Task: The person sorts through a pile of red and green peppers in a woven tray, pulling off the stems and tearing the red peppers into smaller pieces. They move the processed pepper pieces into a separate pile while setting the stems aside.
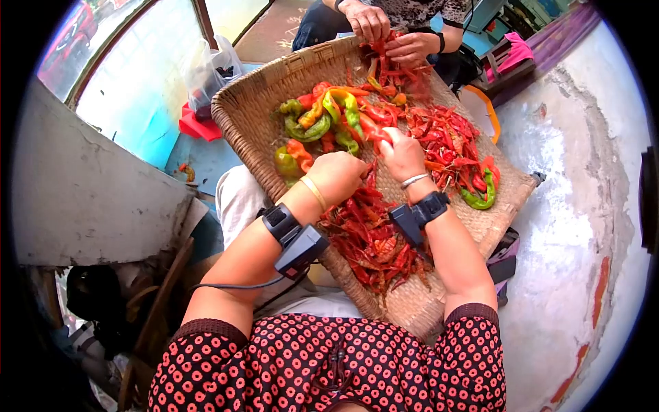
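Note:
A woven basket tray (240,113) lies across my lap, tilted away to the upper left. My right hand (403,159) is closed on a red pepper (373,128) over the middle of the tray. Just left of it, my left hand (331,180) is curled shut, and its fingertips and whatever they pinch are hidden. Dried red chilies (374,240) lie heaped below my wrists, and another heap of dried chilies (445,137) sits to the right. Larger green and orange peppers (319,117) are piled beyond my left hand. A curved green pepper (486,192) rests near the right rim.
Across the tray, another person's two hands (388,34) handle dried red chilies at the far rim. A plastic bag (209,69) stands left of the tray on a red item (198,123). A worn pale wall (570,172) runs along the right.

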Motion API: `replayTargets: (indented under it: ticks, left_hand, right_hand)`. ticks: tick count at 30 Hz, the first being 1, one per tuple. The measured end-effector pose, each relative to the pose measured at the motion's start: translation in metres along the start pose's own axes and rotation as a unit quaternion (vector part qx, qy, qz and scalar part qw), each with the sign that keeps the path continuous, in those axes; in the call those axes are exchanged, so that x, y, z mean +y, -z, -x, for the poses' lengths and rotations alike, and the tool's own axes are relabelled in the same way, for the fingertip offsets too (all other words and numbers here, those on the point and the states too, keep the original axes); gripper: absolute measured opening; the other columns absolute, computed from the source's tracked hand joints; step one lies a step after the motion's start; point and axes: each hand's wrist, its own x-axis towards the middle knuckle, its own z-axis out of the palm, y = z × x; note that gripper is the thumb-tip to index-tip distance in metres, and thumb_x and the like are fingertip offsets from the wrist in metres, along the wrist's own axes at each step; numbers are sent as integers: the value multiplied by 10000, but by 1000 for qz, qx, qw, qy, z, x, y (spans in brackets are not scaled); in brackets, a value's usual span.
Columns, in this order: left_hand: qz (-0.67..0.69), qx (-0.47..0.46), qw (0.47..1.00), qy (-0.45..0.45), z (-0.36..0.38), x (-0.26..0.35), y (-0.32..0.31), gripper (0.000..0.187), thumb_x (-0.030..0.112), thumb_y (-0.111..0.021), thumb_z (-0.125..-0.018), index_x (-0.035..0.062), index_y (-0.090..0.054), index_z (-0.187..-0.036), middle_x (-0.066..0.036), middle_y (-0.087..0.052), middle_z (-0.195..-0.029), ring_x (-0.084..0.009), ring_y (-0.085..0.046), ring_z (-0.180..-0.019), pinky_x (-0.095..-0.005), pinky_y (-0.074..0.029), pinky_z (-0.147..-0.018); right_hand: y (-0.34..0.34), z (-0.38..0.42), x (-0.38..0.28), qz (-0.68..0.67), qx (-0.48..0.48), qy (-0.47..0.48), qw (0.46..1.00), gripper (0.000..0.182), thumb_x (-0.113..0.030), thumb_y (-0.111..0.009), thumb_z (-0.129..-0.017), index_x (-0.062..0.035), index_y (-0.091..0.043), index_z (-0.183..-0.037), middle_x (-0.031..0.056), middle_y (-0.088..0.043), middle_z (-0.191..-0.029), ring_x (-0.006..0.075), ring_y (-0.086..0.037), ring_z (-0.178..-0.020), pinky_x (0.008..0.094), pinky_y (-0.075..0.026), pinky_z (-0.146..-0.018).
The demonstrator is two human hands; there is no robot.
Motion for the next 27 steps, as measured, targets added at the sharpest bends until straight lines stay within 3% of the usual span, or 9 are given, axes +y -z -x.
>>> replayTargets:
  ticks: [1,5,6,12,15,18,22,24,27]
  left_hand:
    - [1,0,1000,-1,0,1,1,114,134,-519,-715,99,-616,-763,-129,-599,-712,-306,-591,-720,-407,-474,-637]
    - [-3,-21,1000,14,1,2,5,116,135,-521,-716,97,-617,-770,-133,-599,-716,-310,-591,-723,-406,-475,-636]
    - [0,-28,999,21,2,1,5,115,138,-525,-716,94,-616,-770,-134,-598,-714,-311,-590,-723,-406,-475,-635]
    - [-1,-13,1000,8,2,1,4,116,145,-525,-718,88,-612,-768,-136,-597,-709,-314,-587,-719,-405,-474,-630]
    - [20,-12,1000,4,2,0,4,117,145,-523,-719,90,-613,-770,-135,-597,-712,-315,-586,-716,-407,-472,-627]
    - [13,-19,1000,9,2,-1,3,142,157,-528,-725,110,-624,-818,-127,-602,-735,-312,-581,-730,-410,-463,-641]
    - [19,-19,1000,1,2,-2,3,139,150,-528,-725,106,-623,-816,-128,-602,-736,-310,-581,-729,-409,-461,-639]
    - [29,-9,999,-9,3,-1,5,143,147,-529,-727,101,-626,-821,-126,-603,-737,-308,-580,-726,-408,-459,-636]
    - [43,-4,999,-1,4,2,6,135,163,-538,-715,90,-625,-789,-136,-595,-715,-316,-578,-718,-415,-458,-633]
  right_hand:
    - [4,-2,3,-77,16,3,997,227,-257,-554,-777,-128,-581,-962,168,-604,-779,347,-579,-726,410,-458,-641]
    - [35,1,3,-255,-34,-67,964,162,-147,-518,-827,-14,-566,-908,42,-600,-660,99,-570,-580,251,-443,-525]
    - [29,1,21,-437,-108,-152,880,171,-177,-506,-841,-22,-564,-886,15,-574,-645,95,-549,-542,232,-424,-475]
    - [49,41,33,-402,-126,-186,888,276,-199,-486,-857,-9,-551,-1047,-2,-584,-715,62,-541,-543,182,-376,-413]
    - [43,59,44,-397,-52,-135,906,311,-133,-511,-840,7,-517,-1118,-4,-587,-805,48,-532,-664,178,-432,-546]
    - [59,72,44,-424,-65,-188,883,323,-89,-523,-821,13,-509,-1128,-2,-577,-857,52,-522,-725,174,-434,-627]
    - [62,75,60,-483,-30,-185,855,322,-33,-529,-793,-12,-522,-1115,-20,-542,-843,46,-501,-667,175,-440,-589]
    - [68,74,64,-517,42,-197,832,311,0,-529,-788,-21,-528,-1098,-21,-533,-821,37,-491,-647,161,-437,-530]
    - [84,67,76,-387,194,-163,887,328,2,-542,-787,-43,-531,-1112,-21,-538,-824,40,-496,-650,162,-432,-518]
